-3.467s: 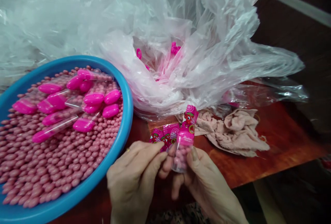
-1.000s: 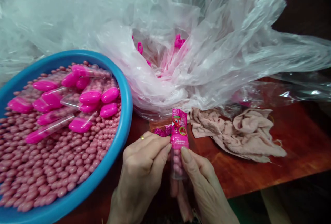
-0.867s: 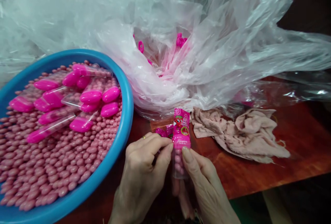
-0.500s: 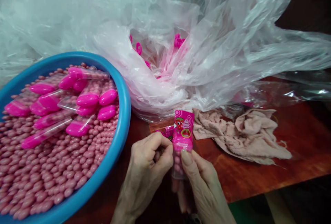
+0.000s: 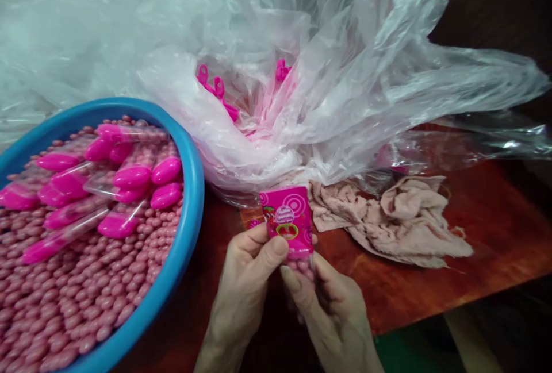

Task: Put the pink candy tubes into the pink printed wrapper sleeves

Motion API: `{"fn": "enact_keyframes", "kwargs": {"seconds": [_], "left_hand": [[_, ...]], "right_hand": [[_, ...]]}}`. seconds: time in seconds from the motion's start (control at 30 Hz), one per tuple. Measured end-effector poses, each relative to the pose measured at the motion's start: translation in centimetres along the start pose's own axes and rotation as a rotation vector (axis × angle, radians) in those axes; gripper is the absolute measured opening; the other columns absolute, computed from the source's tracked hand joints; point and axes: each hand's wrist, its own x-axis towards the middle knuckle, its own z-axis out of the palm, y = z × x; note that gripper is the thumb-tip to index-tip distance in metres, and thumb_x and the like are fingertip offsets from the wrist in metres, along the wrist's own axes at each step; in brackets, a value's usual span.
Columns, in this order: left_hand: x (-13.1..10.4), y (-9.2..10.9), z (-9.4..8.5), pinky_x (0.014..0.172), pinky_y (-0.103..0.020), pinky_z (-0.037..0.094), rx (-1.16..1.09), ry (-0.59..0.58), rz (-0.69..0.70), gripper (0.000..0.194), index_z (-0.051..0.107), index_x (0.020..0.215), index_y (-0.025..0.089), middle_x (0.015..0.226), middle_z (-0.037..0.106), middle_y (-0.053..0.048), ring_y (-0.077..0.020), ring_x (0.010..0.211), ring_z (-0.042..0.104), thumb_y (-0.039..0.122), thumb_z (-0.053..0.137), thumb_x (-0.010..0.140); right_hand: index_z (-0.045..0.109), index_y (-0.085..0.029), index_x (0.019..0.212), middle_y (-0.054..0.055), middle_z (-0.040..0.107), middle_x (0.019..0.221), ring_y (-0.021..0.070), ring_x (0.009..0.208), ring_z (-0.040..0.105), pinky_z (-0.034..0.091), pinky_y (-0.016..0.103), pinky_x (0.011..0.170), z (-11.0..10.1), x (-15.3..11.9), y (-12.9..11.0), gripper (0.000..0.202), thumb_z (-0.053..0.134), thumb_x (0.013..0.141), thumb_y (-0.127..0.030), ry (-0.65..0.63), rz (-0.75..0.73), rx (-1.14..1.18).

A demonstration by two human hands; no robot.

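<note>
Between my two hands is a small candy packet with a bright pink printed label (image 5: 288, 220) and pink round candies (image 5: 302, 268) showing through its clear lower part. My left hand (image 5: 245, 275) pinches the label's left side, thumb across its lower corner. The lower part of the packet is gripped by my right hand (image 5: 334, 304), its thumb in front and its fingers behind. Part of another pink printed label (image 5: 255, 222) lies on the table behind my left fingers. My palms hide the packet's lower end.
To the left stands a blue basin (image 5: 196, 189) of pink candies (image 5: 56, 304), with several pink-capped clear tubes (image 5: 118, 225) on top. Behind lies a crumpled plastic bag (image 5: 366, 91) holding pink plastic pieces (image 5: 219, 88). A beige rag (image 5: 401, 223) rests on the reddish-brown table (image 5: 495, 241).
My left hand has moved from beside the packet to gripping its label. The label is spread wider and turned more toward me. The whole view has shifted slightly, moving the basin left.
</note>
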Motion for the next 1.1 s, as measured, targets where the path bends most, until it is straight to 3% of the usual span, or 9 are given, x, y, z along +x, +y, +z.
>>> {"fn": "enact_keyframes", "kwargs": {"seconds": [0.1,0.23,0.47,0.63,0.73,0.83,0.93,1.0,1.1], "left_hand": [[0.0,0.0,0.5,0.059,-0.028,0.052,-0.148,0.002,-0.039,0.028,0.074,0.084,0.013,0.072,0.073,-0.008,-0.0176,0.061,0.065,0.039,0.069,0.075],[-0.3,0.2,0.6,0.060,-0.030,0.054,-0.147,-0.034,-0.090,0.035,0.074,0.084,0.011,0.082,0.073,-0.013,-0.0193,0.063,0.066,0.043,0.071,0.071],[-1.1,-0.3,0.5,0.057,-0.031,0.053,-0.083,-0.033,-0.099,0.039,0.071,0.094,0.013,0.079,0.073,-0.013,-0.0207,0.061,0.065,0.044,0.069,0.070],[-1.5,-1.0,0.3,0.059,-0.031,0.053,-0.161,-0.079,-0.107,0.037,0.071,0.076,0.014,0.076,0.071,-0.011,-0.0211,0.062,0.065,0.051,0.064,0.073],[-1.5,-0.6,0.6,0.061,-0.030,0.053,-0.243,-0.080,-0.112,0.039,0.070,0.075,0.016,0.077,0.071,-0.009,-0.0179,0.062,0.063,0.052,0.056,0.081],[-1.4,0.0,0.8,0.064,-0.027,0.053,-0.347,-0.027,-0.107,0.032,0.070,0.080,0.018,0.077,0.070,-0.005,-0.0113,0.056,0.059,0.044,0.053,0.087],[-1.5,0.3,0.8,0.066,-0.025,0.054,-0.424,0.098,-0.149,0.024,0.072,0.081,0.017,0.066,0.067,-0.001,-0.0092,0.053,0.058,0.040,0.065,0.079],[-1.6,0.3,0.7,0.065,-0.025,0.055,-0.441,0.196,-0.182,0.025,0.072,0.078,0.015,0.059,0.064,0.001,-0.0098,0.052,0.058,0.039,0.074,0.071],[-1.7,0.4,0.7,0.067,-0.025,0.056,-0.412,0.267,-0.178,0.026,0.071,0.076,0.013,0.066,0.066,-0.001,-0.0129,0.059,0.062,0.036,0.078,0.067]], "right_hand": [[0.066,-0.020,0.093,0.004,0.064,0.066,0.0171,0.054,0.058,0.049,0.026,0.050,0.2,-0.4,-0.2,0.023,0.061,0.083,-0.040,0.024,-0.109,-0.099],[0.064,-0.020,0.096,0.002,0.069,0.070,0.0168,0.057,0.064,0.050,0.025,0.059,0.6,-0.1,-1.1,0.016,0.051,0.090,-0.028,0.029,-0.283,-0.148],[0.058,-0.016,0.114,0.005,0.072,0.069,0.0214,0.055,0.070,0.046,0.027,0.045,0.3,-0.5,-1.8,0.033,0.038,0.096,-0.035,-0.033,-0.319,-0.397],[0.060,-0.017,0.109,0.008,0.075,0.082,0.0223,0.055,0.071,0.051,0.029,0.046,0.4,-0.5,-1.8,0.036,0.033,0.097,-0.037,-0.014,-0.425,-0.492],[0.059,-0.020,0.102,0.005,0.073,0.076,0.0185,0.054,0.068,0.050,0.026,0.047,0.6,-0.4,-2.0,0.029,0.036,0.097,-0.038,0.045,-0.499,-0.456],[0.058,-0.024,0.093,0.001,0.069,0.070,0.0165,0.056,0.065,0.049,0.025,0.050,0.7,-0.2,-2.3,0.016,0.055,0.089,-0.039,0.218,-0.566,-0.435],[0.060,-0.020,0.100,0.007,0.069,0.087,0.0233,0.079,0.064,0.051,0.034,0.071,0.7,0.2,-2.5,0.027,0.068,0.080,-0.037,0.443,-0.719,-0.564],[0.059,-0.015,0.108,0.012,0.066,0.100,0.0266,0.094,0.058,0.047,0.040,0.084,0.7,0.6,-2.4,0.034,0.067,0.081,-0.035,0.452,-0.829,-0.633],[0.058,-0.011,0.110,0.011,0.063,0.104,0.0257,0.098,0.054,0.045,0.042,0.088,0.6,1.3,-2.2,0.030,0.062,0.085,-0.029,0.325,-0.932,-0.602]]}}
